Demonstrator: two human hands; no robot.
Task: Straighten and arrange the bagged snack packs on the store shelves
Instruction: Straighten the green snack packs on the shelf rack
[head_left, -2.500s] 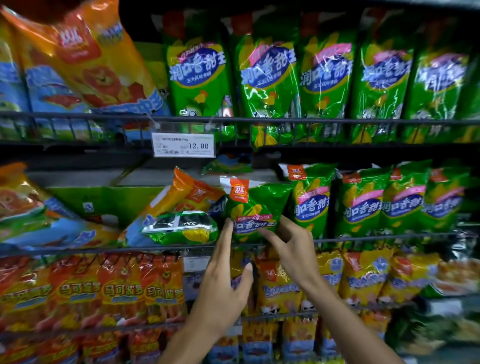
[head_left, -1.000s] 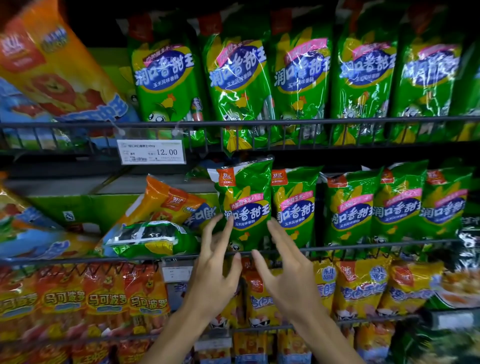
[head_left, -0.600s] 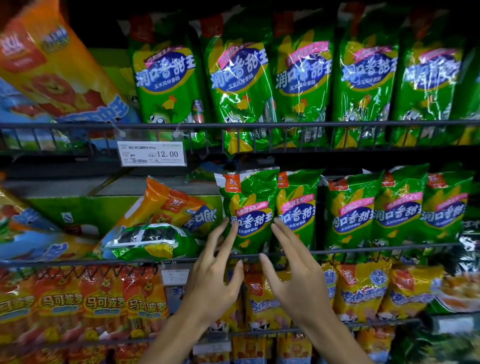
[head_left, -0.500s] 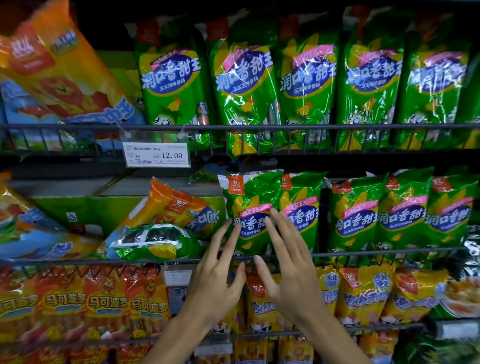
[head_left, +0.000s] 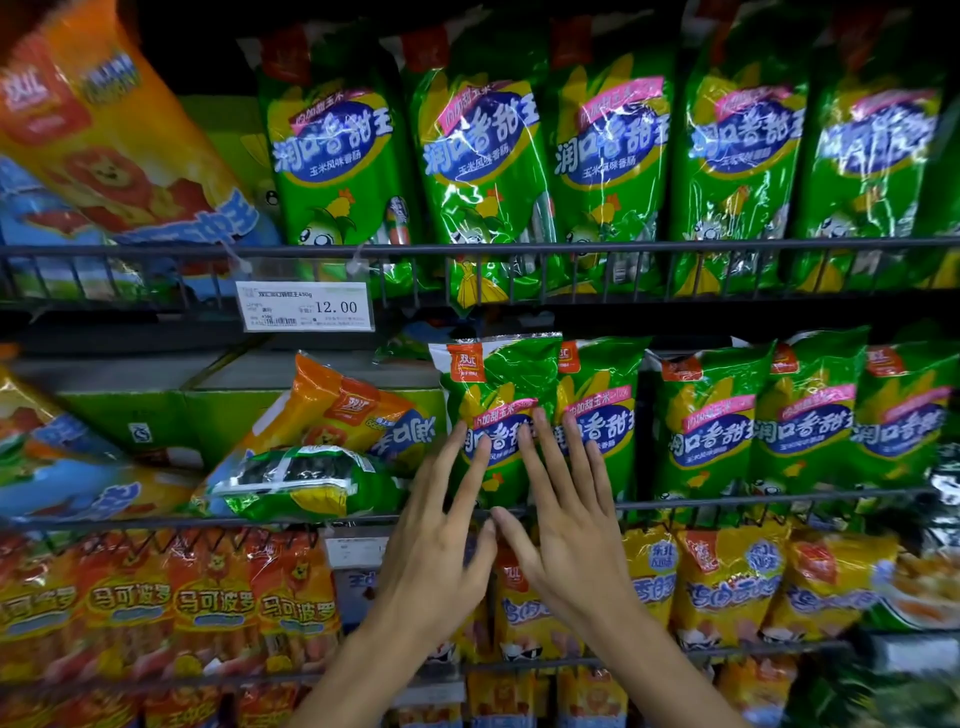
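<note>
1. Your left hand (head_left: 436, 551) and right hand (head_left: 571, 540) are flat, fingers straight and spread, fingertips against the leftmost green corn-sausage pack (head_left: 498, 410).
2. That pack stands upright on the middle shelf behind the wire rail (head_left: 753, 500), touching the next green pack (head_left: 597, 410).
3. To its left, an orange pack (head_left: 337, 410) leans, with a green pack lying flat (head_left: 306, 483) before it.
4. Above hangs a 12.00 price tag (head_left: 306, 306).

Lower part of green pack (head_left: 498, 395) hidden behind hands, price tag (head_left: 305, 306) small print unreadable
</note>
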